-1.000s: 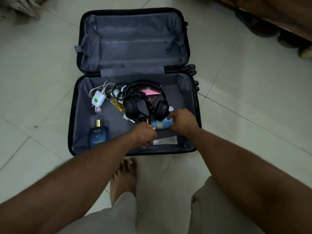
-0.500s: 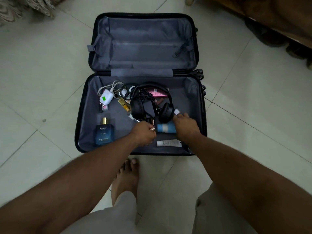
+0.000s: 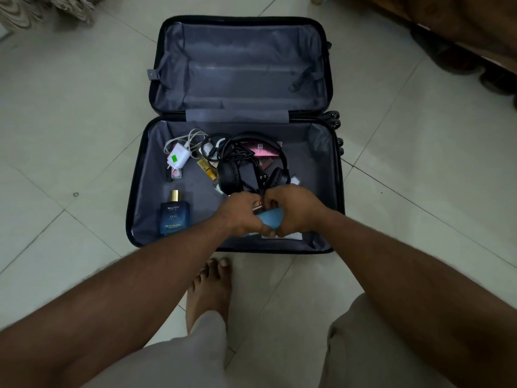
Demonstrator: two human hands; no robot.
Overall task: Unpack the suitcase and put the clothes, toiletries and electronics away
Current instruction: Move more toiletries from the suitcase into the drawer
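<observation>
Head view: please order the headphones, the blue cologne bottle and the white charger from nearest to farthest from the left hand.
1. Headphones: just beyond the left hand.
2. Blue cologne bottle: to its left, near the suitcase's front edge.
3. White charger: far left, toward the hinge.

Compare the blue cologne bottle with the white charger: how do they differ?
The blue cologne bottle is dark, boxy and gold-capped; the white charger is pale with a green sticker. The charger trails a cable; the bottle has none. Both lie untouched in the suitcase.
</observation>
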